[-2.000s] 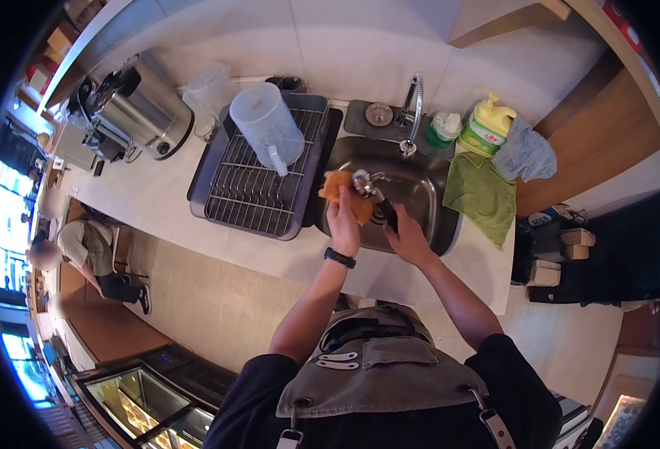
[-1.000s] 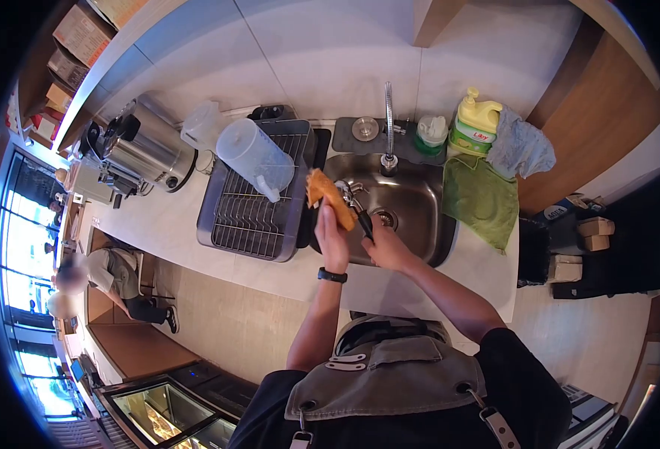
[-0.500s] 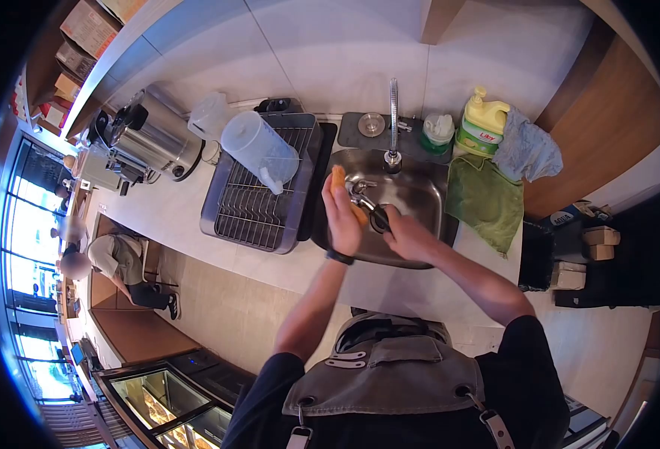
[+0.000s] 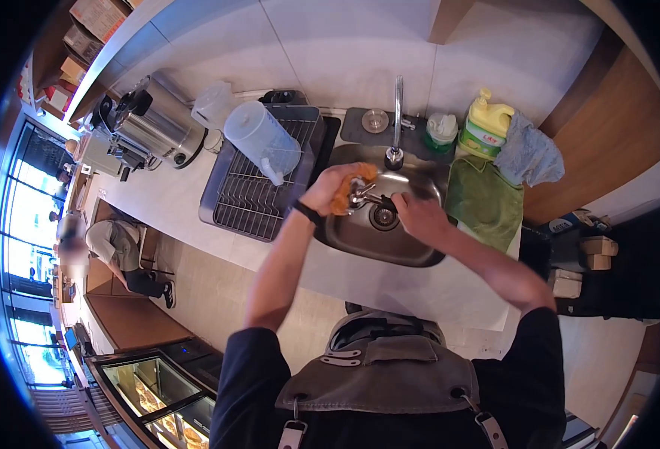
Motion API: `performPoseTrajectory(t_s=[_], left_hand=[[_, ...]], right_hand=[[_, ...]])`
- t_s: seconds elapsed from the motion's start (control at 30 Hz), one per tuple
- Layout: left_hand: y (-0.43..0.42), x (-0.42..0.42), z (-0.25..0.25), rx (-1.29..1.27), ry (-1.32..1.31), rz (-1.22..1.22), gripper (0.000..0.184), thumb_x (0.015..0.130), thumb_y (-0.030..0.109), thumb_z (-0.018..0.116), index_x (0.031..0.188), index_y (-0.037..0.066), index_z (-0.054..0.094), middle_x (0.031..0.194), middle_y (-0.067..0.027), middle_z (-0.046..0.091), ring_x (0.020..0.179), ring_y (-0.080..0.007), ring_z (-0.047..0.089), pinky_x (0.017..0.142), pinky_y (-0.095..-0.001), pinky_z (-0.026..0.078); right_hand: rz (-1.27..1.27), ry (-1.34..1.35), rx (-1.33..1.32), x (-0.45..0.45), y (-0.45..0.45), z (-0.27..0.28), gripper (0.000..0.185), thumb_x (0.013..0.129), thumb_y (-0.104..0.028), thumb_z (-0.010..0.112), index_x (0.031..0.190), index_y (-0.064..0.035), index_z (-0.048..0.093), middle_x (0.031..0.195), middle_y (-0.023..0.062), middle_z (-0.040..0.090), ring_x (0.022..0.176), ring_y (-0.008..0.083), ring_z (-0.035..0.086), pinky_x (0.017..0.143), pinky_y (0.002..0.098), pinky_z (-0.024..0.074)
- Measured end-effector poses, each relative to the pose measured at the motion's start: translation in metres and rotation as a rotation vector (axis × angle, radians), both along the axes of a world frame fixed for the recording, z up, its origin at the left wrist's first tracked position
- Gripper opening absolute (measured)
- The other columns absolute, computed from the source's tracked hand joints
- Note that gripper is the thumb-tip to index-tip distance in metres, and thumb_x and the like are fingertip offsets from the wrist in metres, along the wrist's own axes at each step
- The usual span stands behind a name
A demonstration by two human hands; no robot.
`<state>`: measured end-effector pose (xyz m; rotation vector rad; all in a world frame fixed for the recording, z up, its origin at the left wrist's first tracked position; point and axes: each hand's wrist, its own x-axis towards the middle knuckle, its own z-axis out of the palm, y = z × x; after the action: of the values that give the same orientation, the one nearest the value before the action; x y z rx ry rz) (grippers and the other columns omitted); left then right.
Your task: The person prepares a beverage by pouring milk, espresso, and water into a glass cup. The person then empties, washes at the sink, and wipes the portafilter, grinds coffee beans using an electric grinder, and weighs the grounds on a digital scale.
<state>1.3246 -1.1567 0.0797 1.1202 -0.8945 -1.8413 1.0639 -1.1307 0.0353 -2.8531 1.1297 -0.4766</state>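
Observation:
Over the steel sink, my left hand grips an orange cloth pressed against a metal portafilter-like tool. The black handle of that tool is in my right hand, its fingers wrapped round it. Part of the tool's metal head is covered by the cloth. Behind both hands the faucet stands at the sink's back edge, and the drain shows below the tool.
Left of the sink, a dish rack holds a clear pitcher. A steel urn stands farther left. On the right are a yellow soap bottle, a green cloth and a blue cloth. A person is at the far left.
My left hand has turned and moved up and left, its fingers now round the orange cloth at the tool's head. My right hand has shifted slightly right, still on the handle.

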Motion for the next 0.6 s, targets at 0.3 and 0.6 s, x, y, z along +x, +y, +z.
performPoseTrajectory(t_s=[0.3,0.6], left_hand=[[0.063,-0.048,-0.071,-0.998,-0.832,0.598,0.056,0.107,0.020,0.051,0.156,-0.002,0.034,0.139,-0.0224,0.057,0.120,-0.0358,0.058,0.103,-0.0431,0.045],[0.066,-0.027,-0.059,-1.007,-0.902,0.316,0.063,0.099,0.005,0.060,0.156,0.000,0.034,0.138,-0.0267,0.056,0.128,-0.0418,0.055,0.113,-0.0442,0.042]], right_hand=[[-0.030,-0.884,1.595,0.031,0.051,0.015,0.022,0.098,-0.011,0.059,0.115,-0.0055,0.045,0.078,0.0060,0.056,0.055,0.0160,0.060,0.047,0.0355,0.0462],[-0.047,-1.048,1.784,0.025,0.051,0.020,0.026,0.096,-0.010,0.061,0.116,-0.0052,0.045,0.075,0.0033,0.055,0.054,0.0154,0.058,0.045,0.0335,0.0470]])
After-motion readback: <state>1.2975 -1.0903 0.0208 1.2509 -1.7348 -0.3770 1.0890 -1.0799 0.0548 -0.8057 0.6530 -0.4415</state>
